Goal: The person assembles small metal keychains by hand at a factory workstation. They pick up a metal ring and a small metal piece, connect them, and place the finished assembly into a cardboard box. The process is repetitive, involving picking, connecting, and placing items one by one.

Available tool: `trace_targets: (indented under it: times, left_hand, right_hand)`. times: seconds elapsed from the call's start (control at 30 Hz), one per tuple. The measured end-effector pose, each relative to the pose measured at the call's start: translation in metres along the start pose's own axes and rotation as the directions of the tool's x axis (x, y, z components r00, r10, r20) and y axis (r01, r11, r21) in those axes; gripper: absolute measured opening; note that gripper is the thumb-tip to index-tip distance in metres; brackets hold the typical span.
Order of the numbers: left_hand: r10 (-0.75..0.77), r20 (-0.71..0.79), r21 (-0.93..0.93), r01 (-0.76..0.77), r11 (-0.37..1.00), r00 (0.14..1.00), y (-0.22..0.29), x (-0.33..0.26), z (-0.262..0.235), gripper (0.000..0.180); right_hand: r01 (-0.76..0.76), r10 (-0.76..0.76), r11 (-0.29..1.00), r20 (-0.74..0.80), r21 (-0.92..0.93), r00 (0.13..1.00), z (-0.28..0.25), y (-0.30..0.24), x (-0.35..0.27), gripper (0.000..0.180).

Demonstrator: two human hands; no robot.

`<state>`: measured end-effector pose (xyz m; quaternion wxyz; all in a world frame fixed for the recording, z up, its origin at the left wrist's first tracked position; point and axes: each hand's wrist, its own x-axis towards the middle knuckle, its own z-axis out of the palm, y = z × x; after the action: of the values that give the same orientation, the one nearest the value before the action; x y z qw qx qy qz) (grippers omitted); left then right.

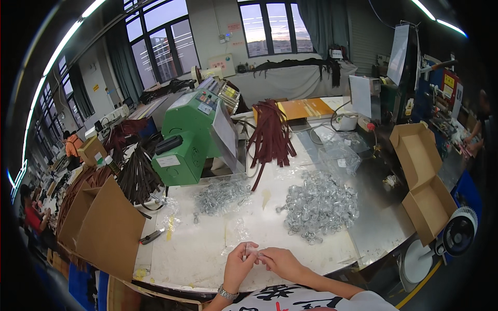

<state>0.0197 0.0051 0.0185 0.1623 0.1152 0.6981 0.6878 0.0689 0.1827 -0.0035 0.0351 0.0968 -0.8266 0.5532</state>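
A Small Clear Piece (252,251) Is Being Held Close to the Body

The left hand (237,266) and right hand (282,262) are pinching it together above the white surface (194,262); fingers are hiding its details. Because so little is showing for gripping, it could perhaps slip. Farther, a knife (151,237) is lying at left. Beyond, a larger heap (319,207) at right and a smaller heap (222,196) are holding glassy pieces, where a dropped one could become lost. Behind, a green machine (188,132) is standing.

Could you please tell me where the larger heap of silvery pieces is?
In the head view, the larger heap lies right of centre on the white table, beyond the right hand and right of the smaller heap.
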Motion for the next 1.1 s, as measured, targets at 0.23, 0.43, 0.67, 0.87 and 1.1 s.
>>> trace_targets:
  times: [0.23,0.43,0.67,0.87,1.1]
  left_hand:
    - [-0.114,0.182,-0.433,0.184,0.882,0.977,-0.004,0.006,-0.021,0.009]
    - [0.064,-0.026,-0.040,-0.065,0.997,0.998,0.009,0.008,-0.031,0.040]
    - [-0.073,0.358,0.476,-0.114,0.872,0.931,0.051,-0.019,0.002,0.042]
    - [-0.152,0.383,0.292,0.036,0.956,0.911,0.029,-0.014,0.000,0.052]
    - [-0.184,0.367,-0.152,0.254,0.955,0.912,-0.006,-0.005,-0.012,0.053]
  right_hand:
    - [-0.217,0.193,0.919,0.104,0.330,0.976,-0.011,0.004,-0.005,0.025]
    - [-0.107,0.082,0.939,0.089,0.328,0.993,-0.026,-0.005,-0.005,0.023]
    - [0.148,-0.121,0.912,-0.093,0.383,0.988,-0.010,0.006,-0.007,0.021]
    - [0.075,-0.058,0.990,-0.140,0.119,0.989,0.003,0.025,-0.008,0.021]
    - [-0.014,0.052,0.909,-0.081,0.416,0.995,0.016,0.018,-0.009,0.022]
